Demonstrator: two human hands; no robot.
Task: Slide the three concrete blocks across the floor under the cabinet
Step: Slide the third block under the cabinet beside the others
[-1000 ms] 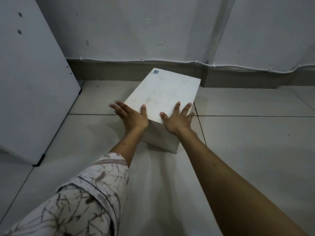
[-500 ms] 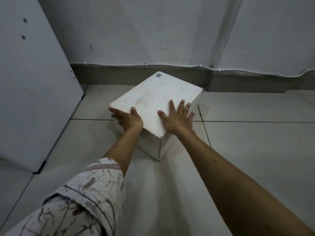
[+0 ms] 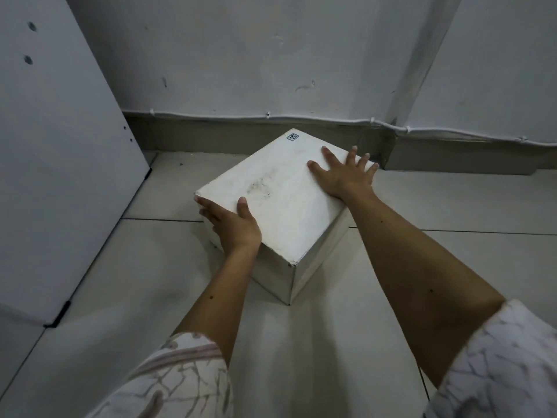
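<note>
One white concrete block (image 3: 280, 194) rests on the tiled floor, turned so a corner faces me, with a small blue sticker at its far corner. My left hand (image 3: 232, 224) grips its near-left side, thumb over the top edge and fingers along the side face. My right hand (image 3: 343, 176) lies flat with spread fingers on the top near the far-right edge. The white cabinet side panel (image 3: 60, 164) stands at the left. Only this one block is in view.
A grey wall with a dark skirting (image 3: 241, 137) and a clipped white cable (image 3: 268, 116) runs behind the block. Pale floor tiles (image 3: 452, 206) stretch to the right and towards me. The cabinet's lower edge (image 3: 57, 319) sits just above the floor.
The block has rotated, its near end swinging left and a corner now facing me. My right hand moved farther up the top; my left hand shifted to the left side.
</note>
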